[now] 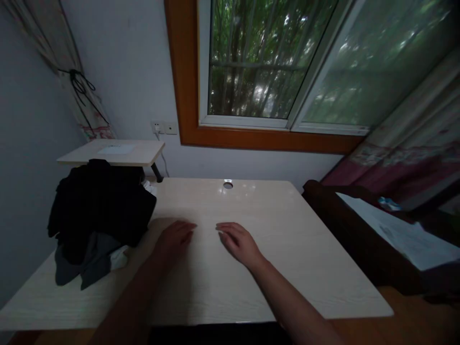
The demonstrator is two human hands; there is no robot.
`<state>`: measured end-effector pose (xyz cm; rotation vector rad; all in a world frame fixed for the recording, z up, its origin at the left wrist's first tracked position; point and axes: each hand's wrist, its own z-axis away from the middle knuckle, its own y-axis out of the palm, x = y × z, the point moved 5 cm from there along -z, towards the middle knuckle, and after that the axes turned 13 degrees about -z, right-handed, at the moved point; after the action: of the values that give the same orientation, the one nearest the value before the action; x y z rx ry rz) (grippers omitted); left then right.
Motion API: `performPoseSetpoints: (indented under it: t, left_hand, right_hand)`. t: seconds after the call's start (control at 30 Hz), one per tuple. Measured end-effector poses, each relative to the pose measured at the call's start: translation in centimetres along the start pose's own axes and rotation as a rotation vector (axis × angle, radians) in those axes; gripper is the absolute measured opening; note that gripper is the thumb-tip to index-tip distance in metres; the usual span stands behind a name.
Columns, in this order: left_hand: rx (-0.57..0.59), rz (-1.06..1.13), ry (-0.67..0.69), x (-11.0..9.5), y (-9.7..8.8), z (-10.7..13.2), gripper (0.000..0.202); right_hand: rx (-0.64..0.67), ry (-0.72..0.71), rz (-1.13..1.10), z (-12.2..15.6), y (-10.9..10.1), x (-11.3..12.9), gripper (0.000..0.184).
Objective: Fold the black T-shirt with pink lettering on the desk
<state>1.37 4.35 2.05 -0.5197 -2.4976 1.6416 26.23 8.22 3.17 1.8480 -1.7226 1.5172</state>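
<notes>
Both of my hands are over the middle of a pale wood-grain table (287,268), a short gap between their fingertips. My left hand (175,239) has its fingers stretched toward the right and holds nothing. Facing it, my right hand (239,241) points its fingers to the left, thumb a little apart, also with nothing in it. To the left of my left hand lies a heap of dark clothes (104,206), mostly black, with a grey piece (95,256) at its near side and a bit of white cloth (119,258) showing beneath.
A small raised shelf (143,155) bearing a paper stands behind the clothes. The table has a round cable hole (227,185) near its back edge. Beyond are a wall socket (158,127) and a window (258,72). Dark brown furniture (359,239) stands right of the table.
</notes>
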Motion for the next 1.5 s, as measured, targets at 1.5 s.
performPoseSetpoints:
  t: [1.5]
  left_hand:
    - [0.069,0.810,0.346,-13.1,-8.9,-6.7,0.030]
  right_hand:
    - [-0.152,0.166,-0.384,0.1,-1.1,-1.6,0.051]
